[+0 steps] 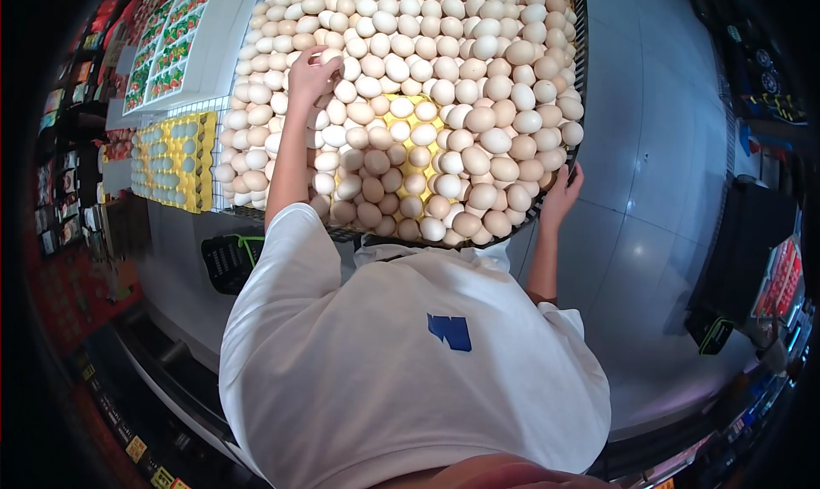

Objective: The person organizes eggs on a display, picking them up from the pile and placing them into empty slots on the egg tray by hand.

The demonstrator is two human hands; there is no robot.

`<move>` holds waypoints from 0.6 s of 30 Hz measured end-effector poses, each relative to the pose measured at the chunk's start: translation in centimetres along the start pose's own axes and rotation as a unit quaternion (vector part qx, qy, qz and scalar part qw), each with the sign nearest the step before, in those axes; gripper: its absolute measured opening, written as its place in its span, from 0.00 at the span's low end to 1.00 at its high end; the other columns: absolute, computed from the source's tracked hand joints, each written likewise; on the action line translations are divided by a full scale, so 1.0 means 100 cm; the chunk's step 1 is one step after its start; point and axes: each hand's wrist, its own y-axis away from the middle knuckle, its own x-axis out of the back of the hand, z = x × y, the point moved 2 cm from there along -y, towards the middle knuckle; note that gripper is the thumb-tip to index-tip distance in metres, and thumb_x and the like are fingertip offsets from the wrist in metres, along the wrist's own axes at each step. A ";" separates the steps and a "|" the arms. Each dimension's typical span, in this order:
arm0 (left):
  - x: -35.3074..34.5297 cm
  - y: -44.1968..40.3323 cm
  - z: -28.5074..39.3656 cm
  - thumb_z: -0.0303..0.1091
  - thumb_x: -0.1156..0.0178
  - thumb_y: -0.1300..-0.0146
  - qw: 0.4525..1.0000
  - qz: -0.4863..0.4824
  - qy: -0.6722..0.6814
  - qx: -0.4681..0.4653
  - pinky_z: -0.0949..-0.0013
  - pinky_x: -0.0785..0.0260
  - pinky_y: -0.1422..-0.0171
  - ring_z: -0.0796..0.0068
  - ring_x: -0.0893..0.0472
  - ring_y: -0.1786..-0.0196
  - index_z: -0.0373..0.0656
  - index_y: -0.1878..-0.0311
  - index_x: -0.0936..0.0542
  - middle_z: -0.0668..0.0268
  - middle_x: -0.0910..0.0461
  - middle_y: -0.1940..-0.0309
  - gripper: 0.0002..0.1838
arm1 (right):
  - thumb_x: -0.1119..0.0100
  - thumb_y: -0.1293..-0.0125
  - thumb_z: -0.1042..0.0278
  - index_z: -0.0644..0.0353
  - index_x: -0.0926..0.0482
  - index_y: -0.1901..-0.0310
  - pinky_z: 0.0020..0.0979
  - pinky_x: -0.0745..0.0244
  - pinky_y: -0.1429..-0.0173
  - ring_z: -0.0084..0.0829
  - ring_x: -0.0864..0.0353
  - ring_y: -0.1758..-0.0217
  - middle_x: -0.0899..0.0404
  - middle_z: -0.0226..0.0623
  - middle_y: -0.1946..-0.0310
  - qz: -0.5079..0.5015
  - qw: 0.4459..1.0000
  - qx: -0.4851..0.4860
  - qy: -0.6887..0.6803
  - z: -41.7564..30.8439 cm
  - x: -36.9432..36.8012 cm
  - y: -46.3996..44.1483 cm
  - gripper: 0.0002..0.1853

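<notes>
Fingers of my L hand (314,72) curled at egg (330,57), upper L of pile; can't tell if gripped. R hand (561,194) by rack rim (584,62), fingers apart, prob. for balance.

the eggs (494,140) are having cream, pinkish and light brown colours. the tray (434,169) is yellow. the shirt (367,386) is plain white, with blue patch (450,332). the floor (628,224) is grey.
</notes>
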 end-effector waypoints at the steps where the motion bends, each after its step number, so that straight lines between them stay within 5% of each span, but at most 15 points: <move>1: -0.006 0.007 0.006 0.37 0.35 0.44 0.968 -0.079 0.230 0.057 0.71 0.24 0.61 0.71 0.18 0.61 0.38 0.45 0.25 0.59 0.20 0.61 0.24 | 0.48 0.30 0.61 0.70 0.33 0.41 0.33 0.35 0.39 0.35 0.28 0.46 0.25 0.46 0.48 -0.001 1.000 0.004 0.000 0.000 -0.001 0.000 0.22; 2: -0.002 0.030 0.041 0.35 0.40 0.38 0.944 -0.108 0.296 0.098 0.79 0.26 0.63 0.79 0.18 0.64 0.34 0.45 0.26 0.64 0.19 0.65 0.21 | 0.48 0.30 0.61 0.70 0.33 0.41 0.33 0.35 0.39 0.35 0.28 0.46 0.25 0.46 0.48 -0.003 1.000 0.004 0.001 0.002 -0.001 0.000 0.22; 7: -0.062 0.076 0.049 0.42 0.50 0.31 0.837 -0.255 0.454 0.168 0.79 0.29 0.67 0.76 0.18 0.66 0.36 0.48 0.28 0.63 0.21 0.64 0.18 | 0.49 0.29 0.58 0.67 0.32 0.42 0.33 0.36 0.39 0.33 0.29 0.46 0.27 0.43 0.48 0.000 1.000 0.009 0.005 0.005 0.000 -0.001 0.22; 11: -0.099 0.094 0.051 0.47 0.51 0.30 0.860 -0.342 0.346 0.153 0.78 0.31 0.72 0.78 0.21 0.75 0.35 0.56 0.27 0.63 0.20 0.70 0.21 | 0.48 0.29 0.59 0.67 0.32 0.42 0.32 0.36 0.40 0.32 0.29 0.46 0.27 0.43 0.48 0.005 1.000 0.011 0.012 0.005 0.000 -0.001 0.22; 18: -0.114 0.103 0.074 0.52 0.53 0.30 0.926 -0.318 0.162 0.123 0.75 0.31 0.71 0.80 0.24 0.78 0.35 0.62 0.24 0.63 0.21 0.75 0.25 | 0.48 0.29 0.60 0.68 0.32 0.42 0.32 0.36 0.39 0.32 0.29 0.46 0.26 0.43 0.48 -0.002 1.000 0.007 -0.017 0.015 0.000 -0.005 0.21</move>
